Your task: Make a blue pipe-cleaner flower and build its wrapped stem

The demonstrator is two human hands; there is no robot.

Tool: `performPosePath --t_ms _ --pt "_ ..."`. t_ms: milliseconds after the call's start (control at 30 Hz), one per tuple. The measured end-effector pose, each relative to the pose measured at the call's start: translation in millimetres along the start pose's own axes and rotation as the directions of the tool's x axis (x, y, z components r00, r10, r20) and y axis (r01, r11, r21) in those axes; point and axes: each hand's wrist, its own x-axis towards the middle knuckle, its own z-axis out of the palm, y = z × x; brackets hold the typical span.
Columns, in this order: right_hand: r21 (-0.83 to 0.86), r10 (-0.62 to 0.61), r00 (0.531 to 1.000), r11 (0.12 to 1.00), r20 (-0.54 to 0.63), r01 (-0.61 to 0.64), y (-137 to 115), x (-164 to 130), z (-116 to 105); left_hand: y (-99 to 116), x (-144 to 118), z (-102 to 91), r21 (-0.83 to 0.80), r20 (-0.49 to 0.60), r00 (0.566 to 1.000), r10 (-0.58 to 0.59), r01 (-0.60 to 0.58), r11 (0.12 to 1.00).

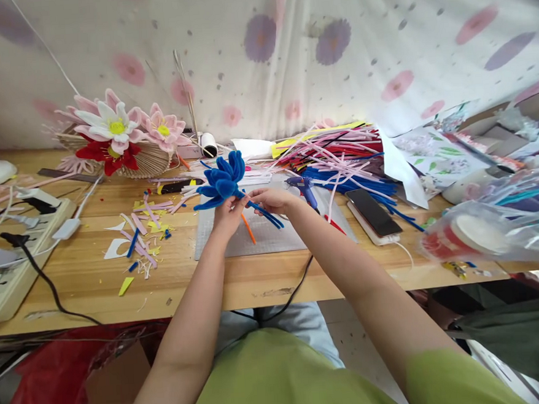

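A blue pipe-cleaner flower [222, 179] is held above the grey mat [217, 239], its bloom tilted up and left. Closed around the base of the bloom is my left hand [230, 214]. My right hand [269, 200] pinches the blue stems [273, 219] just beside it, and their loose ends point down to the right. An orange stick [248, 229] shows below the hands; whether it is held or lies on the mat, I cannot tell. Just right of my right hand, a blue glue gun [304, 190] rests on the mat. My fingertips are partly hidden.
Pink, white and red flowers [111, 127] stand at the back left. Scraps [147, 235] lie left of the mat, near a power strip [24, 262]. Behind are bundled pipe cleaners [335, 154]. To the right are a phone [372, 212] and a bagged cup [475, 237].
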Motion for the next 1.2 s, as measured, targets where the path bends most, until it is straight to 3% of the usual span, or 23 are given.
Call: performPosePath --t_ms 100,300,400,567,667,733,833,933,1000,1100,1200 --pt "-0.045 -0.098 0.994 0.994 -0.053 0.096 -4 -5 -3 1 2 7.3 0.07 -0.104 0.993 0.057 -0.05 0.996" --pt "-0.136 -0.129 0.983 0.984 -0.13 0.111 -7 -22 -3 2 5 24.4 -0.023 -0.123 0.99 0.074 -0.077 0.997" --pt "-0.217 -0.257 0.946 0.953 -0.2 0.213 -4 -29 2 1 5 28.4 -0.079 -0.207 0.976 0.065 -0.083 0.993" --pt "-0.486 -0.355 0.932 0.828 -0.068 0.28 -1 -34 -1 4 5 26.2 -0.089 -0.25 0.966 0.064 -0.089 0.992" --pt "-0.641 -0.458 0.889 0.685 -0.009 0.346 -2 -34 -6 5 7 25.0 -0.138 -0.262 0.965 0.022 -0.06 0.989" --pt "-0.795 -0.559 0.829 0.506 -0.007 0.335 -2 -33 -7 5 8 25.2 -0.186 -0.262 0.964 -0.046 -0.004 0.982" --pt "-0.953 -0.736 0.676 0.173 0.042 0.248 6 -31 -4 5 9 26.6 -0.247 -0.266 0.951 -0.158 0.091 0.965" --pt "-0.972 -0.842 0.497 -0.127 0.211 0.197 22 -26 0 7 8 28.4 -0.312 -0.294 0.925 -0.243 0.147 0.939" --pt "-0.944 -0.835 0.442 -0.267 0.328 0.195 34 -23 3 8 7 29.5 -0.345 -0.305 0.912 -0.273 0.161 0.925" --pt "-0.913 -0.8 0.441 -0.34 0.407 0.227 42 -22 6 7 7 30.2 -0.352 -0.326 0.9 -0.29 0.169 0.921" --pt "-0.934 -0.825 0.456 -0.228 0.334 0.274 34 -24 7 2 6 29.3 -0.313 -0.338 0.903 -0.266 0.159 0.936"
